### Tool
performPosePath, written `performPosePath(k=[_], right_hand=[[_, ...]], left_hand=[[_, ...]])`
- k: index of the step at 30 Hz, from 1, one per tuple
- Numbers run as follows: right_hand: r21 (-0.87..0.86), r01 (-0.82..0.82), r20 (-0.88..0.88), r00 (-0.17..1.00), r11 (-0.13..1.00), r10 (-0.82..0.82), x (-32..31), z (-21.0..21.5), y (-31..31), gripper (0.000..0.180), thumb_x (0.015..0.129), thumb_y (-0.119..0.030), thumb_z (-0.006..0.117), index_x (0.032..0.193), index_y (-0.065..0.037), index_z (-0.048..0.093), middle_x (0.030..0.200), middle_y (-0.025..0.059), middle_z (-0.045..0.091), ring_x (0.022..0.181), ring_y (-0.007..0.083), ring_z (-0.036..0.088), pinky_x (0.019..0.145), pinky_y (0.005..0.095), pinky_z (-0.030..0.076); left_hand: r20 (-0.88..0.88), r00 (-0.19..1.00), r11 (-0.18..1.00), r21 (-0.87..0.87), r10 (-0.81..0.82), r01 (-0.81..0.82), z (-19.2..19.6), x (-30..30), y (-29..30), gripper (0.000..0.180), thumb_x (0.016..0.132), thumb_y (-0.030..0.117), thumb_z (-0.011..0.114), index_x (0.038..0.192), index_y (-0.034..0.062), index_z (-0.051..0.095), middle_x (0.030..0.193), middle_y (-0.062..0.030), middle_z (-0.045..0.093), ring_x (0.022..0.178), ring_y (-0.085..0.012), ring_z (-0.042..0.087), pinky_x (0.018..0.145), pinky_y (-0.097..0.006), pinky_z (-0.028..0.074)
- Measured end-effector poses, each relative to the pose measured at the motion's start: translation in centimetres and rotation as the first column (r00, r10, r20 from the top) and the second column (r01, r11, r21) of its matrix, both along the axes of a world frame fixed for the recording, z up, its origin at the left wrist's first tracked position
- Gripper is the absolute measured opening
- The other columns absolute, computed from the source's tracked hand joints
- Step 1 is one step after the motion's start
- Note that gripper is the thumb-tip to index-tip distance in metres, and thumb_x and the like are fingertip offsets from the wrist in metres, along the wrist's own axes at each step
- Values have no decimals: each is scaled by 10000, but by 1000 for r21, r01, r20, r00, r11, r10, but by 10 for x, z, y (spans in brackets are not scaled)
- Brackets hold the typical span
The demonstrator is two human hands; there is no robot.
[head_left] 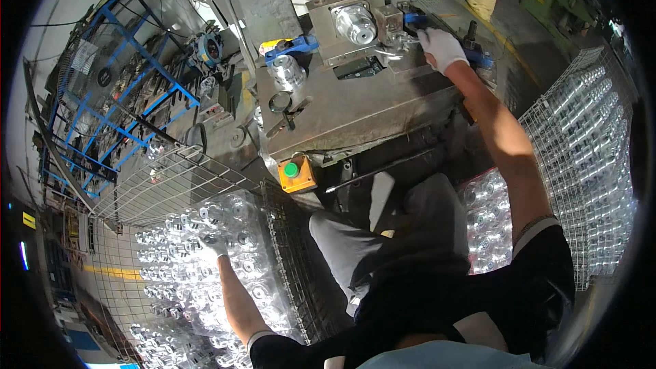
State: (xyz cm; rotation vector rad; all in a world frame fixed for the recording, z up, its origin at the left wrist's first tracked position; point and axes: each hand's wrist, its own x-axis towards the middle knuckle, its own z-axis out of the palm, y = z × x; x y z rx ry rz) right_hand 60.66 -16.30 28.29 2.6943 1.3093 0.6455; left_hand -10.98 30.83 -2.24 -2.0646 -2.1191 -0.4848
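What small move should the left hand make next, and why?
Probably raise the left hand toward the bench: it is down at the silvery parts in the left wire basket, while another silvery part sits in the fixture and the right hand is up beside it. I can't tell whether the left hand's grip holds anything.

A metalworking workshop is showing here: a grey metal machine table [362, 111] is standing in front, an orange control box [303, 184] with a round green button [292, 169] is sitting at its edge, grey wire-mesh cages [282, 253] are holding rows of shiny silver metal parts [249, 264], and a bulky green machine [560, 5] is standing near a yellow floor line [523, 63].
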Motion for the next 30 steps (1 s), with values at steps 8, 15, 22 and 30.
performPosePath(k=[8, 15, 22, 30], right_hand=[[657, 235, -680, 595, 716, 429, -98, 26, 30, 564, 922, -420, 575, 1313, -27, 470, 991, 191, 676, 783, 300, 636, 655, 389, 517], [727, 682, -563, 520, 85, 642, -16, -53, 209, 672, 765, -154, 750, 1309, -33, 373, 1202, 169, 591, 1011, 245, 605, 826, 366, 513], [705, 707, -593, 635, -63, 495, -23, -47, 218, 613, 736, -49, 735, 1256, -109, 418, 1144, 94, 582, 843, 183, 592, 613, 338, 506], [829, 558, -343, 535, -19, 772, -181, -42, 129, 739, 760, 23, 751, 1343, -71, 307, 1189, 115, 563, 1054, 192, 613, 844, 333, 551]], left_hand=[[404, 913, 998, 14, -58, 57, 14, 5, -13, 805, 769, 445, 754, 1434, 113, 447, 1118, -174, 677, 959, -326, 670, 829, -436, 527], [775, 473, 908, 372, -419, 194, 69, 13, -74, 717, 808, 123, 751, 1420, -15, 404, 1311, -195, 542, 1182, -260, 542, 1018, -378, 442], [810, 507, 955, 240, -295, 172, 112, 29, -167, 755, 829, 218, 783, 1442, 3, 399, 1419, -183, 481, 1273, -287, 490, 1088, -408, 397], [957, -18, 886, 275, -290, 373, 143, 71, -211, 661, 905, 98, 661, 1469, 53, 320, 1419, -195, 434, 1162, -300, 566, 963, -403, 514]])
